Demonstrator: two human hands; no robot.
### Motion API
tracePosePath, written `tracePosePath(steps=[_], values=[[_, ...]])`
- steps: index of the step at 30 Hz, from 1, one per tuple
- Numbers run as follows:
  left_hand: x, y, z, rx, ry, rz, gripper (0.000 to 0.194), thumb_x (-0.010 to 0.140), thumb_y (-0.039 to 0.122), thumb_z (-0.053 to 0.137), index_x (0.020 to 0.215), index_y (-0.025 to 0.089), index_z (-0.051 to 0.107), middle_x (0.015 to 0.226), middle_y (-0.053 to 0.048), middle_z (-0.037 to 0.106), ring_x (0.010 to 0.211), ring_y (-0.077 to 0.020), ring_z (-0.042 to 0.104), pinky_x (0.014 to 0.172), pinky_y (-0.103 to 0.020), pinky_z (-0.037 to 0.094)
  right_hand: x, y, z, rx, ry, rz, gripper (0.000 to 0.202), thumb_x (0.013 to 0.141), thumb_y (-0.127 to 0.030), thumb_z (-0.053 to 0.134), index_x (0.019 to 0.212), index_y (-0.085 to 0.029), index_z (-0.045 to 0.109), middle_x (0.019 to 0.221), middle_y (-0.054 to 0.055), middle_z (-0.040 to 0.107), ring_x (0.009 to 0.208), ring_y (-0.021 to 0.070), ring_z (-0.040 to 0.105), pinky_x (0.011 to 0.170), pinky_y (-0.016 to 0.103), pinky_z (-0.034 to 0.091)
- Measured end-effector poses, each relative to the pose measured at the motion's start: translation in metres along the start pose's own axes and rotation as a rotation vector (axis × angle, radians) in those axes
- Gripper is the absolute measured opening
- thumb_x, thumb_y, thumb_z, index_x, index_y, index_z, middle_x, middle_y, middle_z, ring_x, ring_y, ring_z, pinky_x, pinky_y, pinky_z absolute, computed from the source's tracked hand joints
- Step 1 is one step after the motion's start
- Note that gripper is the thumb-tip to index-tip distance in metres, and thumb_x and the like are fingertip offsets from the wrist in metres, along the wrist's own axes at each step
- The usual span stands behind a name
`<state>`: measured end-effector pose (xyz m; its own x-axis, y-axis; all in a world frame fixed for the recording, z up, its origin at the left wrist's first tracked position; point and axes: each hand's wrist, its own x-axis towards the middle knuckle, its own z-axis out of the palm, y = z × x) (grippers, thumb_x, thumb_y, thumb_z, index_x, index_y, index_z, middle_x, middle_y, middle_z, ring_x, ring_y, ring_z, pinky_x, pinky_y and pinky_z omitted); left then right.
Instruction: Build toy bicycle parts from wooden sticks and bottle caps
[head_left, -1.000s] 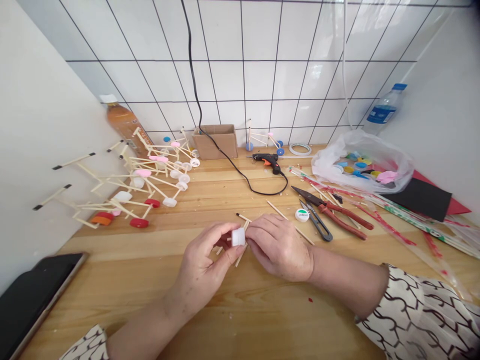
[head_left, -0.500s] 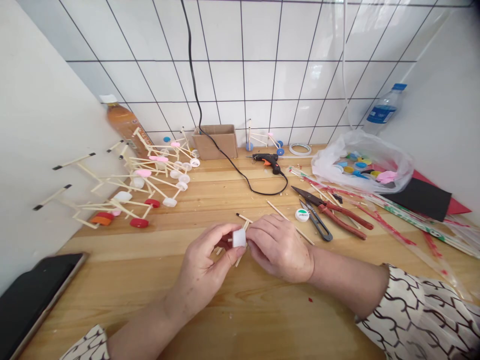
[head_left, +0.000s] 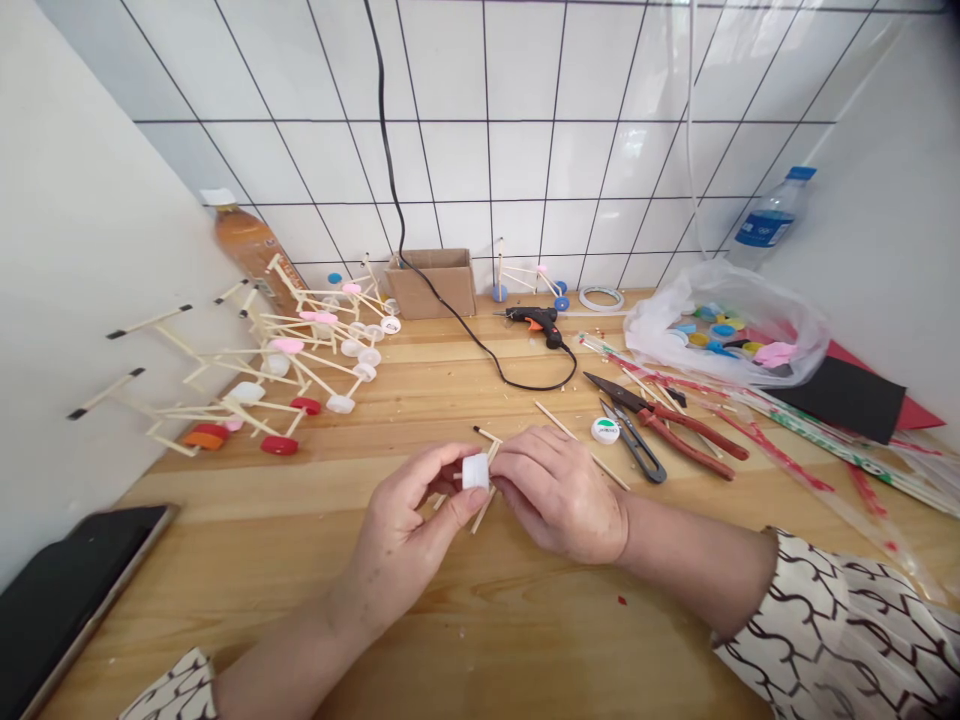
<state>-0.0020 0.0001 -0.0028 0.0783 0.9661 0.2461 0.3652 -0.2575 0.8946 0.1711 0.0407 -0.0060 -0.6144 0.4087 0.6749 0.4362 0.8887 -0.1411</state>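
Between thumb and fingers, my left hand (head_left: 416,520) pinches a white bottle cap (head_left: 475,472). A short bit of thin wooden stick pokes out of the cap's left side. My right hand (head_left: 559,495) is closed just to the right of the cap, its fingertips pressed together close against it; what they pinch is hidden. Under and behind the hands lies a small frame of wooden sticks (head_left: 487,436) with a black tip, partly covered by the fingers. A white cap with a green mark (head_left: 605,430) rests beyond my right hand, beside the thread snips (head_left: 637,450).
Several stick models with cap wheels (head_left: 322,318) crowd the left side. A glue gun (head_left: 536,320) with its cord, a cardboard box (head_left: 433,285) and tape roll (head_left: 601,298) stand at the back. Pliers (head_left: 667,420), wrapped sticks and a plastic bag of caps (head_left: 720,330) are right; a phone (head_left: 75,600) lies left.
The white cap has turned slightly and shifted a little to the left in my left hand's fingers. My right hand has barely moved.
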Motion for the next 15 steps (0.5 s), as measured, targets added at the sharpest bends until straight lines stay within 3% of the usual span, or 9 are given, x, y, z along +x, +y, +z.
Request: tracePosePath(steps=[15], values=[[-0.0005,-0.0017,-0.0003,-0.055,-0.014,-0.035,0.025,0.077,0.021,0.061,0.102,0.019,0.06,0.089,-0.001,0.067,0.076,-0.0125,0.062,0.068,-0.021,0.052,-0.0003,0.0007,-0.0002,0.025,0.03,-0.012,0.018,0.082,-0.007,0.044,0.081,-0.011,0.061,0.078,0.01,0.066,0.071,0.0194,0.056,0.063,0.032,0.046]])
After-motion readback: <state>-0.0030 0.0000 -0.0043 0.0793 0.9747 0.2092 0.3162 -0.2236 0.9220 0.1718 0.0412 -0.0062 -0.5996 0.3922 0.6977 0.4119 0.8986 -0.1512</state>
